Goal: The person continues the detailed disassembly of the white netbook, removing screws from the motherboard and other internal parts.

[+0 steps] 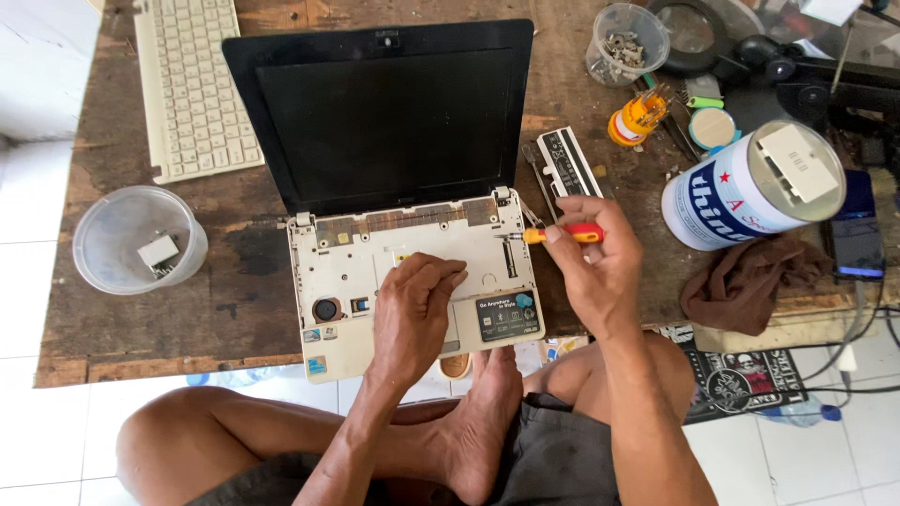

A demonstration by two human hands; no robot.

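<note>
The left hand (417,305) lay palm-down on the laptop (412,272) base, fingers curled, gripping nothing. The right hand (591,258), wrist bent, kept its grip pinched on a red screwdriver (567,233), tip pointing at the hinge corner. The laptop sat open on the tabletop (141,319).

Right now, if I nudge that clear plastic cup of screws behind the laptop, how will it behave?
The clear cup is probably light, so it would likely slide on the rough wooden table. It stands upright, taller than wide, so a high push might tip it and spill the screws. Its thin wall may flex if squeezed.
</note>
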